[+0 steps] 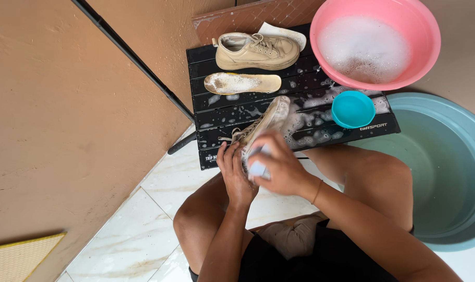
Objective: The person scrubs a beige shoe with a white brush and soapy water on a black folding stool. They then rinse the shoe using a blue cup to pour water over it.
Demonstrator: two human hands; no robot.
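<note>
The wet shoe point(263, 122) lies slantwise on the surface point(216, 112), its long axis running from the hands up and away to the right. The left hand point(235, 175) is closed around its near end, steadying it. The right hand point(279, 164), just beside, is clamped on a pale brush or sponge point(258, 168) pressed against the shoe's side. Beyond lie an insole point(242, 82) and a second shoe point(258, 50).

Wet, soapy black slatted bench point(216, 102) bearing a beige sneaker point(257, 51), insole point(242, 83), pink basin point(374, 43) and teal cup point(353, 109).
</note>
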